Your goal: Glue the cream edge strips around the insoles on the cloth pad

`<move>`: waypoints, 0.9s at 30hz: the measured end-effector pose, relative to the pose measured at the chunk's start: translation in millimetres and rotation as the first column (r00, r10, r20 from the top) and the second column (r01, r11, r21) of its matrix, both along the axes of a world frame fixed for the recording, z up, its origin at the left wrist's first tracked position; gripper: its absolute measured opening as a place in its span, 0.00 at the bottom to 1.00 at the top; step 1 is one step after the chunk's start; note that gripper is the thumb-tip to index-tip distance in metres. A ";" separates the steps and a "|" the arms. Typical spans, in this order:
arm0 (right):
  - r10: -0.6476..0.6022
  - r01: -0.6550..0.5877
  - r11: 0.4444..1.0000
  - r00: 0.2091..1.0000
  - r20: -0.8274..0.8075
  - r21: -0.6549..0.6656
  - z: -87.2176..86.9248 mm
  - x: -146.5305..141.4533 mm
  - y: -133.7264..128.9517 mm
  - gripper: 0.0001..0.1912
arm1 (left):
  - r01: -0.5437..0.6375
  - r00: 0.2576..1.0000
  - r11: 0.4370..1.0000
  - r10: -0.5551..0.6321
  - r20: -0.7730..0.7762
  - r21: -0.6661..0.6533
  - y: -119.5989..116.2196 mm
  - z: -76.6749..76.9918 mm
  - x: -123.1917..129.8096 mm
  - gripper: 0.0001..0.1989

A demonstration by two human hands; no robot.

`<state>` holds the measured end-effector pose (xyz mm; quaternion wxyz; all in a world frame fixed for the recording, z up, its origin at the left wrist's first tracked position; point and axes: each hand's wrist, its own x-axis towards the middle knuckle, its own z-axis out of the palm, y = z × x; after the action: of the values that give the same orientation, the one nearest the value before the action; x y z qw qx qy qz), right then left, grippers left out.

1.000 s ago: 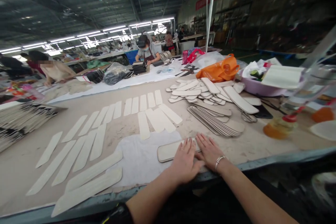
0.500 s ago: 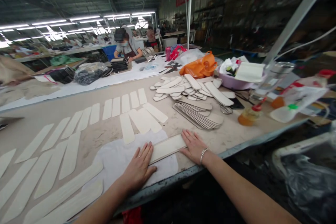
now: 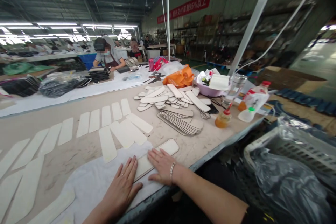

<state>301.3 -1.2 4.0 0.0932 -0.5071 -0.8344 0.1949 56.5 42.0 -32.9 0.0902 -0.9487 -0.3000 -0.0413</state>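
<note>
Right hand (image 3: 163, 166) nearer left hand (image 3: 121, 183) now, both flat, unclenched on pale panel (image 3: 143, 166); smudged table (image 3: 191, 147), dim workshop (image 3: 228, 3)

stacked strips (image 3: 181, 123) block ahead; nearer tabletop (image 3: 197, 146) seems passable toward the bottle (image 3: 222, 119).

One pale cloth (image 3: 84, 182), one orange bag (image 3: 178, 77)

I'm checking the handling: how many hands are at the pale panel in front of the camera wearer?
2: the left hand is at the left end of the panel, the right hand over its middle. No others seem hidden.
</note>
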 end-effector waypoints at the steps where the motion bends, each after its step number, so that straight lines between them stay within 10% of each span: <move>1: -0.067 0.068 0.998 0.997 0.024 -0.015 -3.7 13.1 2.7 0.41 | -0.001 1.000 1.000 0.001 -0.004 -0.003 -0.5 2.1 0.7 0.36; 7: -0.373 0.380 0.924 0.920 0.120 -0.040 -15.4 74.1 14.3 0.38 | 0.008 1.000 0.998 -0.009 0.021 0.064 -3.3 11.3 3.0 0.36; 15: -0.583 0.586 0.810 0.803 -0.126 -0.013 -7.9 65.9 15.7 0.33 | 0.017 0.998 0.992 -0.024 0.058 0.124 -4.1 10.5 1.2 0.40; 21: -0.494 0.455 0.867 0.836 -0.237 -0.203 2.6 75.8 14.0 0.09 | -0.125 0.963 0.989 0.100 0.250 0.084 -4.3 1.9 -8.8 0.36; 27: -0.382 0.376 0.920 0.790 -0.479 -0.113 38.3 95.9 30.9 0.09 | -0.195 0.923 0.980 0.173 0.343 0.029 -3.6 -4.7 -11.6 0.35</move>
<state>397.1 29.7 42.4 0.3365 -0.5979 -0.6630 0.2995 44.9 38.4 -37.6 0.0703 -0.8919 -0.3974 -0.2043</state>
